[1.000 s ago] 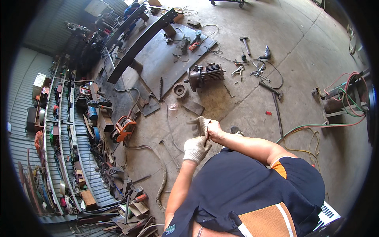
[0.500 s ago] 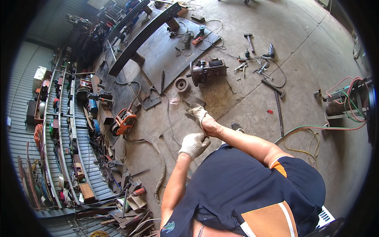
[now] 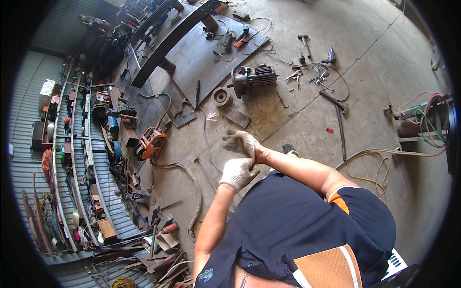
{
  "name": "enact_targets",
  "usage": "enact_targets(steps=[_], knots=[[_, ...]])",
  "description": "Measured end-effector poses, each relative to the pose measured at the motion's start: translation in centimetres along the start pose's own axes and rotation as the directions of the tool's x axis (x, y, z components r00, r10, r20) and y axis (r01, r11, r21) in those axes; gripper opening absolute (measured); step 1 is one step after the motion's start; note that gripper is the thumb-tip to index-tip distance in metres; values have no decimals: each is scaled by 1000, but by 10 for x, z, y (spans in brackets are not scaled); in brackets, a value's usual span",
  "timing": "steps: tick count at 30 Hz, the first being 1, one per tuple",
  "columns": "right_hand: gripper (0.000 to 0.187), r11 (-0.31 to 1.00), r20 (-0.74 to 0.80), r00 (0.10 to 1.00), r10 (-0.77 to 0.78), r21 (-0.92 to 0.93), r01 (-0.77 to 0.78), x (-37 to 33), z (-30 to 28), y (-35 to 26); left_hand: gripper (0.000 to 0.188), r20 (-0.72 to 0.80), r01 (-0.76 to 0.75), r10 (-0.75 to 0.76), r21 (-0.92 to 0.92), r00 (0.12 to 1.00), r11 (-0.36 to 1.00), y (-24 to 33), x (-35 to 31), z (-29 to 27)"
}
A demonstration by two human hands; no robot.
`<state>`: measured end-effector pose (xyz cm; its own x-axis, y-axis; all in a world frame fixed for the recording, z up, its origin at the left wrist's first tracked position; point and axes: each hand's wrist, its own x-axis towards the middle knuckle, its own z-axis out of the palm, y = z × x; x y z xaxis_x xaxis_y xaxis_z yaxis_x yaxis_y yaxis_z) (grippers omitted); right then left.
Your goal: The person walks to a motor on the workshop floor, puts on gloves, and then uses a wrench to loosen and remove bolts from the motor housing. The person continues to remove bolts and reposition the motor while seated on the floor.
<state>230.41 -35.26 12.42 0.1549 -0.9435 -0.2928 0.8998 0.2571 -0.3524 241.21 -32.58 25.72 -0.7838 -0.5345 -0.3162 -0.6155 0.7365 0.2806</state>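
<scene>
Both of my hands wear whitish knit work gloves. My left hand [image 3: 238,174] is closed, its fingers pinching the cuff [image 3: 251,151] of the glove on my right wrist. Held out in front of me, my right hand [image 3: 240,143] has its fingers stretched and apart, with nothing in them; the palm side of its glove looks grey and soiled. Beyond my right fingers a flat dark metal plate [image 3: 238,118] lies on the concrete floor. A round metal pulley-like ring [image 3: 221,97] and a finned electric motor [image 3: 254,81] lie farther off.
Hammers [image 3: 304,46], pliers [image 3: 294,76], a power drill [image 3: 329,56] and cables lie to the far right. At left are an orange-framed machine [image 3: 152,144], a hose [image 3: 197,201] and cluttered racks [image 3: 79,168]. A long dark beam [image 3: 168,48] rests over a steel sheet [image 3: 230,43].
My right fingers have spread and the glove now sits smoothly on the hand. My left hand has shifted slightly right and still grips at the right wrist.
</scene>
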Motion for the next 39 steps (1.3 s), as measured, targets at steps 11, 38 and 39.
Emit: enact_targets(steps=[11,38,39], knots=[[43,952,-35,981,-191,237,194,9,-13,-1,28,-75,-65,62,-41,995,997,-6,-2,4],[53,998,-299,954,38,53,-23,30,-18,14,27,-73,-26,22,-52,997,998,-17,-9,4],[47,994,-293,950,106,52,-95,31,-18,14,26,-72,-25,21,-52,997,998,-16,-9,5]])
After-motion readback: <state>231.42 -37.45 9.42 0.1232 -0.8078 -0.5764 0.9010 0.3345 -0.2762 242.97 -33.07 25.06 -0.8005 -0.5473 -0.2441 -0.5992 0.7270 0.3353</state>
